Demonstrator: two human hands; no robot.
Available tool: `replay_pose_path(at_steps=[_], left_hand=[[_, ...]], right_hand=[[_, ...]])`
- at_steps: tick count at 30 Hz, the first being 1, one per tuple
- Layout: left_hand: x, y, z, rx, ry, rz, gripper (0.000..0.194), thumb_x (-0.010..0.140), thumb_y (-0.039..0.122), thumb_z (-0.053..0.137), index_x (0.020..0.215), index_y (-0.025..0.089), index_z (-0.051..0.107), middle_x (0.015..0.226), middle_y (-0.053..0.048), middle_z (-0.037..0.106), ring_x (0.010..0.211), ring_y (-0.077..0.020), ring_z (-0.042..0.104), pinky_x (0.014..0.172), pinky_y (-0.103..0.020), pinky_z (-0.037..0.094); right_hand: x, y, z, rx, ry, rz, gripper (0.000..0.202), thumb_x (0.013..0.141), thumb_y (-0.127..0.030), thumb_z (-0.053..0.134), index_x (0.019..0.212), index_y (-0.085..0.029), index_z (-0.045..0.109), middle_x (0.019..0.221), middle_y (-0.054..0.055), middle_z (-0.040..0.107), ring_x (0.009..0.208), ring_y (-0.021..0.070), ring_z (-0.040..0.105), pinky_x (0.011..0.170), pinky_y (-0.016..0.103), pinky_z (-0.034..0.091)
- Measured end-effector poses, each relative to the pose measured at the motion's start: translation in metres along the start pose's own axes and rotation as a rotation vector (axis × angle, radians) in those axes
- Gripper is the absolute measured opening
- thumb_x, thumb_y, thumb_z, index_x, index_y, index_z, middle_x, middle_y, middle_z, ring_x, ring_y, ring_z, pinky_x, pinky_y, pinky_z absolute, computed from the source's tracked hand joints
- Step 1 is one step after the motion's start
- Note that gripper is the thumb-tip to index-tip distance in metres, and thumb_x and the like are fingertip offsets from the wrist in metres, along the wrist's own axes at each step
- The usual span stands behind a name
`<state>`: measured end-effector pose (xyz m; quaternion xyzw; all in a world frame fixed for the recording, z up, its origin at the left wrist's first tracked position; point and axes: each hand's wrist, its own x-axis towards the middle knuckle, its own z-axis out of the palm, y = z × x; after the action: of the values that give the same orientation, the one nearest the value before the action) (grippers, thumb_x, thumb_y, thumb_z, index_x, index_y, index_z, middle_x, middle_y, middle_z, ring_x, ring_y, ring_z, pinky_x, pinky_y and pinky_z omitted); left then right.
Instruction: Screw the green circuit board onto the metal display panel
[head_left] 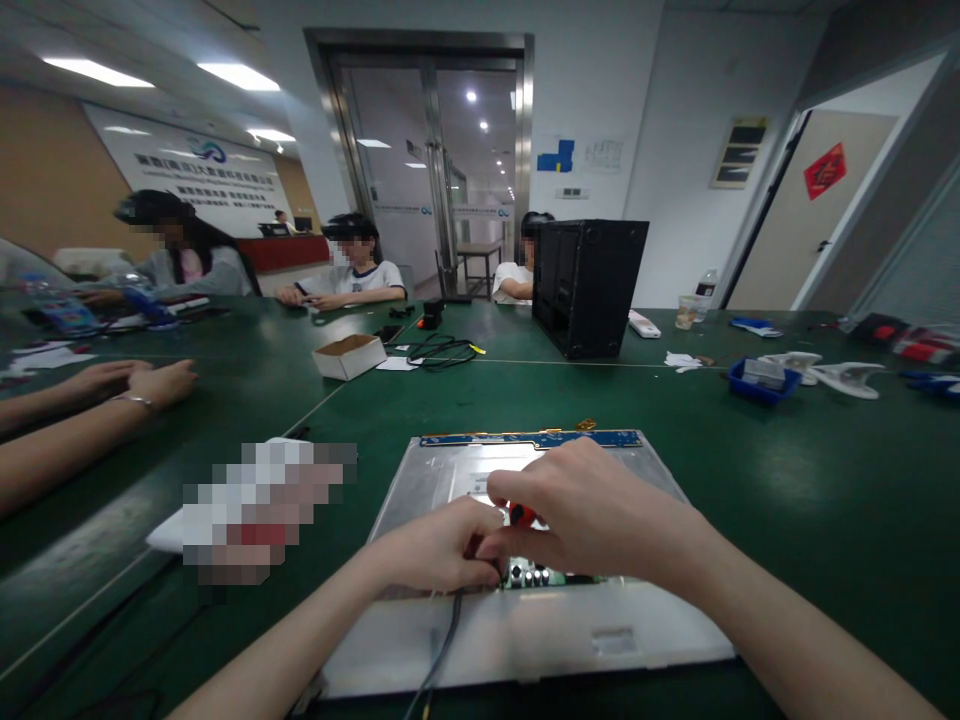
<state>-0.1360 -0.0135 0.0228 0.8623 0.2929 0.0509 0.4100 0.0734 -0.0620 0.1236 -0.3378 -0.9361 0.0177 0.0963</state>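
A flat display panel with a metal back lies on the green table in front of me. Along its far edge runs a blue circuit strip, and a pale cover forms the near side. My left hand is closed in a pinch over the green circuit board; what its fingertips hold is hidden. From beneath it a dark cable runs toward me. My right hand is curled around a red-and-black tool handle, mostly covered by the fingers. Both hands' fingertips meet above the board.
A black computer case stands at the back, with an open cardboard box and coiled black cable to its left. A blue tray lies at right. Another person's hands rest at left, near a blurred-out white item.
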Motion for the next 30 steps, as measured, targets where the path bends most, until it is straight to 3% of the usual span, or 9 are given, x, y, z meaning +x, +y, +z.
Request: replay_pose_path(at_steps=[5, 8, 12, 16, 20, 23, 27, 30], left_hand=[[-0.0004, 0.0025, 0.0022, -0.044, -0.004, -0.102, 0.010, 0.074, 0.018, 0.065, 0.084, 0.016, 0.067, 0.072, 0.001, 0.063, 0.066, -0.0160, 0.060, 0.058, -0.023, 0.045], [-0.0008, 0.0015, 0.0014, -0.009, -0.006, -0.081, 0.010, 0.077, 0.022, 0.066, 0.084, 0.016, 0.069, 0.072, 0.000, 0.064, 0.066, -0.0158, 0.059, 0.058, -0.023, 0.044], [-0.0009, -0.0015, 0.0005, 0.014, -0.002, -0.037, 0.015, 0.081, 0.027, 0.066, 0.088, 0.016, 0.071, 0.074, -0.002, 0.066, 0.068, -0.0166, 0.059, 0.058, -0.023, 0.044], [-0.0007, -0.0002, 0.0005, 0.032, 0.013, -0.025, 0.012, 0.079, 0.024, 0.065, 0.086, 0.016, 0.070, 0.076, -0.002, 0.067, 0.072, -0.0177, 0.060, 0.062, -0.025, 0.046], [-0.0015, 0.0045, 0.0021, -0.005, 0.030, -0.067, 0.010, 0.075, 0.019, 0.062, 0.084, 0.016, 0.067, 0.080, -0.002, 0.067, 0.073, -0.0176, 0.061, 0.065, -0.026, 0.048], [-0.0018, 0.0061, 0.0032, -0.040, 0.034, -0.081, 0.009, 0.076, 0.019, 0.061, 0.083, 0.016, 0.066, 0.074, -0.001, 0.064, 0.067, -0.0157, 0.059, 0.061, -0.025, 0.046], [-0.0017, 0.0052, 0.0012, -0.011, 0.015, -0.028, 0.010, 0.079, 0.023, 0.062, 0.084, 0.015, 0.067, 0.071, 0.000, 0.061, 0.061, -0.0136, 0.055, 0.054, -0.022, 0.041], [-0.0018, 0.0026, -0.0002, 0.014, 0.014, 0.012, 0.014, 0.083, 0.027, 0.062, 0.087, 0.015, 0.069, 0.074, -0.001, 0.062, 0.063, -0.0137, 0.056, 0.054, -0.021, 0.040]], right_hand=[[0.0019, -0.0004, 0.0029, -0.021, 0.013, 0.015, 0.014, 0.097, -0.028, 0.059, 0.086, -0.020, 0.063, 0.070, 0.000, 0.069, 0.056, 0.0108, 0.049, 0.053, 0.027, 0.017], [0.0001, -0.0014, 0.0016, 0.014, 0.003, -0.034, 0.005, 0.092, -0.024, 0.060, 0.093, -0.019, 0.061, 0.078, 0.001, 0.070, 0.060, 0.0118, 0.051, 0.053, 0.026, 0.020], [-0.0025, -0.0018, -0.0005, 0.066, -0.014, -0.080, 0.014, 0.086, -0.022, 0.061, 0.099, -0.018, 0.058, 0.086, 0.003, 0.071, 0.064, 0.0127, 0.052, 0.054, 0.026, 0.023], [-0.0013, -0.0012, 0.0006, 0.028, 0.021, -0.049, 0.007, 0.092, -0.025, 0.060, 0.096, -0.019, 0.061, 0.085, 0.002, 0.072, 0.065, 0.0125, 0.054, 0.055, 0.027, 0.020], [0.0015, -0.0006, 0.0023, -0.013, 0.016, 0.014, 0.023, 0.099, -0.038, 0.059, 0.087, -0.019, 0.064, 0.076, 0.002, 0.072, 0.062, 0.0118, 0.055, 0.055, 0.028, 0.018], [0.0026, -0.0009, 0.0022, -0.013, 0.021, 0.021, 0.019, 0.099, -0.032, 0.059, 0.085, -0.019, 0.064, 0.075, 0.001, 0.072, 0.062, 0.0115, 0.054, 0.054, 0.028, 0.018], [0.0011, -0.0013, 0.0008, 0.037, 0.007, -0.031, 0.007, 0.094, -0.022, 0.059, 0.098, -0.019, 0.063, 0.087, 0.003, 0.074, 0.067, 0.0123, 0.056, 0.055, 0.027, 0.021], [-0.0018, -0.0010, 0.0001, 0.092, 0.000, -0.074, 0.020, 0.088, -0.020, 0.060, 0.108, -0.019, 0.060, 0.094, 0.004, 0.073, 0.069, 0.0132, 0.056, 0.056, 0.026, 0.024]])
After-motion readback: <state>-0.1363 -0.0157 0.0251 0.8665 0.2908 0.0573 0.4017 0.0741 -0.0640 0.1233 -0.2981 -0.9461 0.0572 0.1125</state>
